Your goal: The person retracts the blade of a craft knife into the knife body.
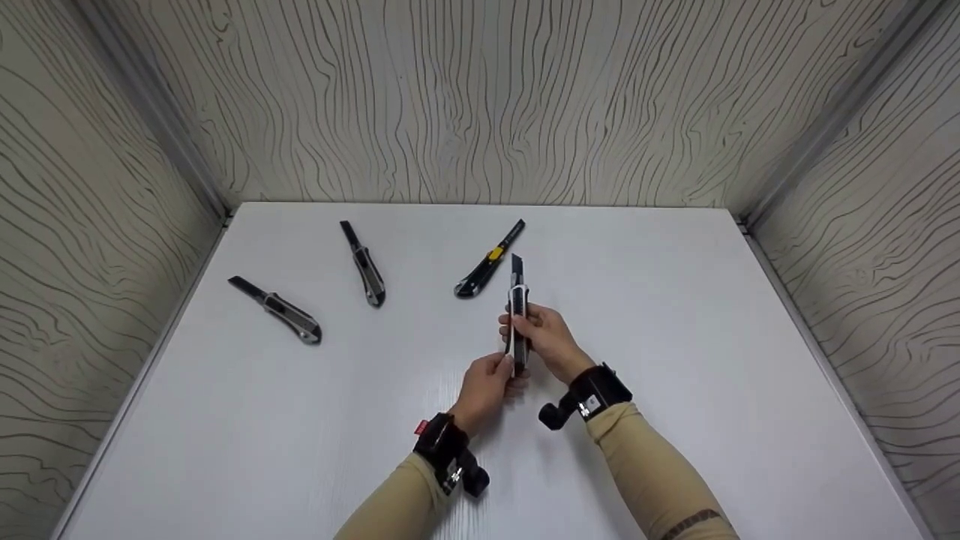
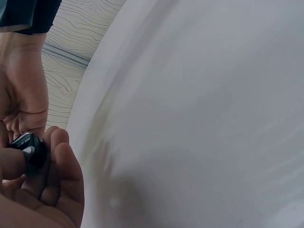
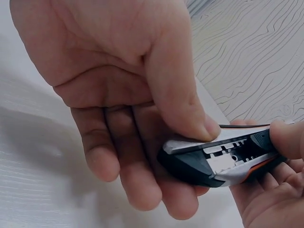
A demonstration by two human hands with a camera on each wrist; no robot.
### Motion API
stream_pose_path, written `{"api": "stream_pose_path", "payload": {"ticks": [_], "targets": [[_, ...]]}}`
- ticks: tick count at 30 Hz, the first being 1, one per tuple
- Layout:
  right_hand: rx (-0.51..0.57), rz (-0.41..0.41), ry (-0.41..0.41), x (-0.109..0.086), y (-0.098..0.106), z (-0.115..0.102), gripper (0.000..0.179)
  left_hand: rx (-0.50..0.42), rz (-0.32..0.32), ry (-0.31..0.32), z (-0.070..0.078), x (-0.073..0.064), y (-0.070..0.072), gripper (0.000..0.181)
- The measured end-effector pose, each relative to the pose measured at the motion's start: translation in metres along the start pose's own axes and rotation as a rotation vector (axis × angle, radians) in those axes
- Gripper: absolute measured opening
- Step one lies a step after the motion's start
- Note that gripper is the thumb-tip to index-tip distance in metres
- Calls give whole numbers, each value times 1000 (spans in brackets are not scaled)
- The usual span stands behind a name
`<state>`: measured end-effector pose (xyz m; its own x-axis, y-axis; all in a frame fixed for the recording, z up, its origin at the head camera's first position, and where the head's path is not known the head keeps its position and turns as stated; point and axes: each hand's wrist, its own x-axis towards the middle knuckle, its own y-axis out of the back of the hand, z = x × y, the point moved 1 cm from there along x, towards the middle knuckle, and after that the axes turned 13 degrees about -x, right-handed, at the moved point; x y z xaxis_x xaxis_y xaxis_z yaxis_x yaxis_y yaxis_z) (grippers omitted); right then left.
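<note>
A utility knife with a silver-and-black body points away from me in the head view, its dark blade extended past the front. My right hand grips it midway, and the thumb lies on the slider. Lower down, my left hand pinches the rear end between thumb and fingers. Up close in the right wrist view, the knife body shows a black end cap and orange trim. The left wrist view shows mainly the dark end of the knife between the hands.
Two grey-and-black utility knives lie on the left of the white table, blades extended. A black-and-yellow utility knife lies just beyond my hands. Wood-grain panels stand behind the table and on both sides.
</note>
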<state>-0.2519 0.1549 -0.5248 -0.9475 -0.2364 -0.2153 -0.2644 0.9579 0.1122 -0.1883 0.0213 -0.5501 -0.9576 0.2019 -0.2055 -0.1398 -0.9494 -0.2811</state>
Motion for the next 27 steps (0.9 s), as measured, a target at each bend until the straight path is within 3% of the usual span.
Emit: {"api": "stream_pose_path", "payload": {"ticks": [6, 13, 21, 27], "targets": [[-1, -5, 2, -1, 0, 0, 38, 8, 4, 5, 1, -1, 0, 33], [-8, -19, 6, -1, 0, 0, 40, 2, 4, 2, 19, -13, -5, 31], [-9, -37, 26, -2, 1, 1, 42, 1, 22, 4, -3, -1, -1, 32], [-9, -51, 36, -3, 2, 2, 41, -3, 23, 10, -6, 2, 1, 31]]}}
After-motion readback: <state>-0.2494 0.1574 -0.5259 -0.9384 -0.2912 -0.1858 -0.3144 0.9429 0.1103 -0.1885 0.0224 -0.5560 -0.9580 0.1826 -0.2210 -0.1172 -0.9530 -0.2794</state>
